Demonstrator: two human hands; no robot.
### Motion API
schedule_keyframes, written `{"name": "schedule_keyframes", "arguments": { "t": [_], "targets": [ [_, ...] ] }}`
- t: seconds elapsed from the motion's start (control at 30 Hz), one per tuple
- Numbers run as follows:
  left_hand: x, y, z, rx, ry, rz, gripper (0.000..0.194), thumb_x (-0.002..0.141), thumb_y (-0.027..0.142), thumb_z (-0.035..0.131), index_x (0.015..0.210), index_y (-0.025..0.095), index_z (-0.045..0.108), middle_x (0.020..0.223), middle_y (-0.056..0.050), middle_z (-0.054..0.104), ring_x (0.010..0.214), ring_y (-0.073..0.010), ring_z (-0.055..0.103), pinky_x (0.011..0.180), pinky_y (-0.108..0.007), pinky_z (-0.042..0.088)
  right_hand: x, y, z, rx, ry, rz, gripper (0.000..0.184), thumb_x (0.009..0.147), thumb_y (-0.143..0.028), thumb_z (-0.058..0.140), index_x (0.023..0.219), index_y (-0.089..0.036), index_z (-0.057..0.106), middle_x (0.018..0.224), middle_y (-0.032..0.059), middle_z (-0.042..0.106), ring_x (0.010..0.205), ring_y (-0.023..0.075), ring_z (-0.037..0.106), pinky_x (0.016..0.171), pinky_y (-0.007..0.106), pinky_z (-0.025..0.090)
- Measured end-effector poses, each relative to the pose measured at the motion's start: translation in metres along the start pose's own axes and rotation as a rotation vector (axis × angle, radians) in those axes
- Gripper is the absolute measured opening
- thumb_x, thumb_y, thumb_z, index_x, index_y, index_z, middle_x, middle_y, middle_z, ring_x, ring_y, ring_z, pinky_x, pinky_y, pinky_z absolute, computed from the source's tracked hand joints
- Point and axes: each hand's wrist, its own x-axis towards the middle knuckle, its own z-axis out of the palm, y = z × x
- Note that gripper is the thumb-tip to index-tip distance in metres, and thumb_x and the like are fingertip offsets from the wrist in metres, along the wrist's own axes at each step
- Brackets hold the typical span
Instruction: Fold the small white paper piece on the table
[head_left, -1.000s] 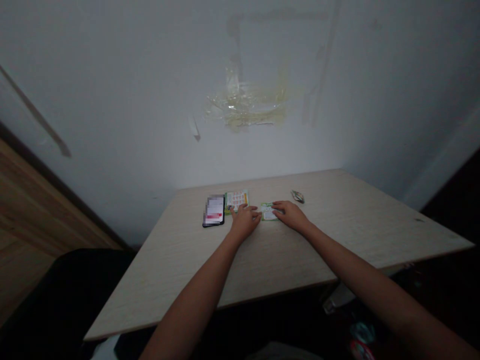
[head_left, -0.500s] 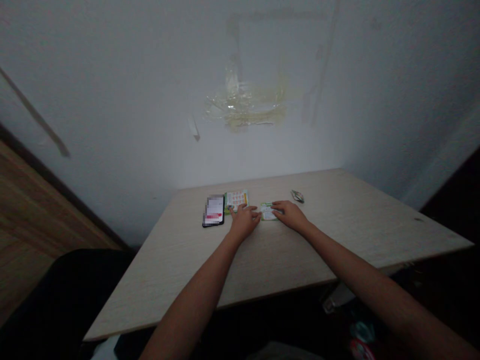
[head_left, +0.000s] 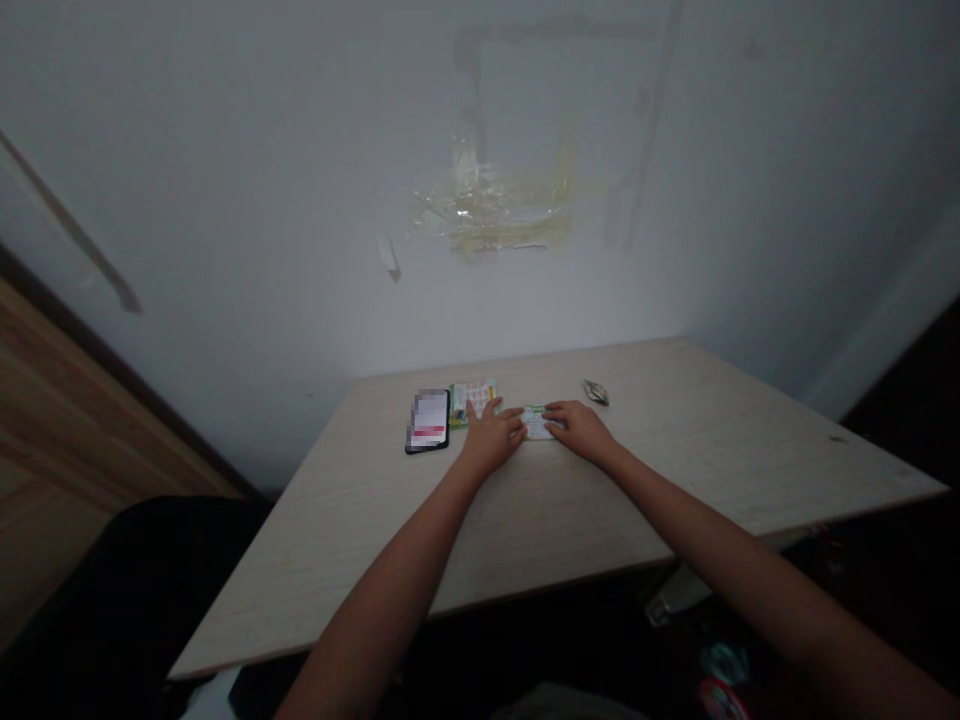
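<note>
A small green-and-white printed paper (head_left: 535, 424) lies flat on the table between my hands. My left hand (head_left: 491, 440) is open, fingers spread, with its thumb and forefinger at the paper's left edge. The other fingers reach over the lower edge of a larger green-and-white printed sheet (head_left: 472, 392). Pressed down on the right end of the small paper, my right hand (head_left: 583, 430) holds it with thumb and bent fingers, which cover that end.
A phone (head_left: 429, 425) with a lit, blurred screen lies left of the larger sheet. Beyond my right hand sits a small folded item (head_left: 595, 391) whose kind I cannot make out. The pale wooden table (head_left: 360, 530) meets a taped, stained wall (head_left: 315, 220) at the back.
My left hand has shifted slightly right and away from me, with its fingers spread wider and touching the small paper's left edge. My right hand has hardly moved.
</note>
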Motion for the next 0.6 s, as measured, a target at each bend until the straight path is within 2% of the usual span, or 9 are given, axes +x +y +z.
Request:
{"name": "schedule_keyframes", "arguments": {
  "t": [0.17,0.33,0.6],
  "targets": [
    [0.006,-0.005,0.004,-0.02,-0.036,0.003,0.033,0.099,0.038,0.046,0.126,0.034,0.065,0.133,-0.001,0.067,0.143,-0.0296,0.035,0.114,-0.075,-0.005,0.001,0.005,0.004,0.056,0.021,0.011,0.028,0.089,-0.033,0.062,0.113,-0.024,0.076,0.127,0.0079,0.068,0.118,0.0272,0.059,0.106,0.041,0.043],
    [0.011,-0.01,0.006,-0.058,-0.026,-0.012,0.03,0.097,0.041,0.049,0.12,0.036,0.067,0.129,0.0,0.069,0.138,-0.0292,0.041,0.113,-0.075,-0.004,0.005,0.014,0.011,0.172,0.093,0.019,0.024,0.085,-0.031,0.067,0.106,-0.022,0.075,0.121,0.008,0.07,0.114,0.025,0.061,0.104,0.04,0.044],
    [0.014,-0.011,0.004,-0.093,-0.021,-0.052,0.024,0.094,0.044,0.055,0.11,0.037,0.072,0.124,0.002,0.071,0.133,-0.029,0.046,0.111,-0.079,-0.002,0.012,0.028,0.019,0.253,0.132,0.016,0.017,0.088,-0.024,0.061,0.097,-0.022,0.075,0.113,0.0072,0.072,0.108,0.0216,0.064,0.101,0.038,0.046]
  ]
}}
